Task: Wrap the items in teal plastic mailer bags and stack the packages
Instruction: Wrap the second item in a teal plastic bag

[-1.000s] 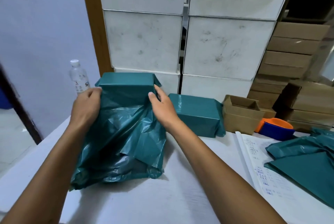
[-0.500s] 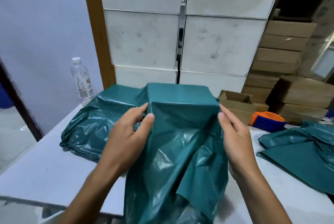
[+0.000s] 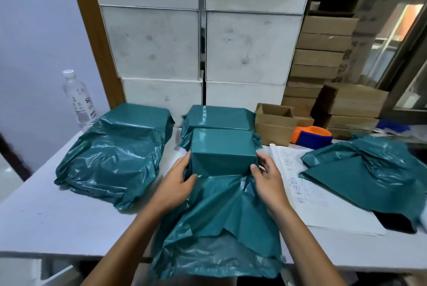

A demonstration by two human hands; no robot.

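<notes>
A boxy item inside a teal mailer bag (image 3: 223, 151) sits at the table's middle, the bag's loose open end (image 3: 219, 228) trailing toward me over the table's front edge. My left hand (image 3: 178, 181) grips the package's left side and my right hand (image 3: 268, 179) grips its right side. Directly behind it lies a wrapped teal package (image 3: 217, 116). To the left lies another bagged item (image 3: 120, 147) with its slack plastic spread out.
Spare teal mailers (image 3: 369, 174) lie at the right on a paper sheet (image 3: 307, 195). An orange and blue tape dispenser (image 3: 312, 136), open cardboard boxes (image 3: 275, 121), stacked cartons (image 3: 323, 54), white boxes (image 3: 201, 43) and a water bottle (image 3: 78, 98) line the back of the white table (image 3: 57, 223).
I let go of the left bagged item, which now lies on the table, and both hands moved right onto another bagged box in front of the wrapped package.
</notes>
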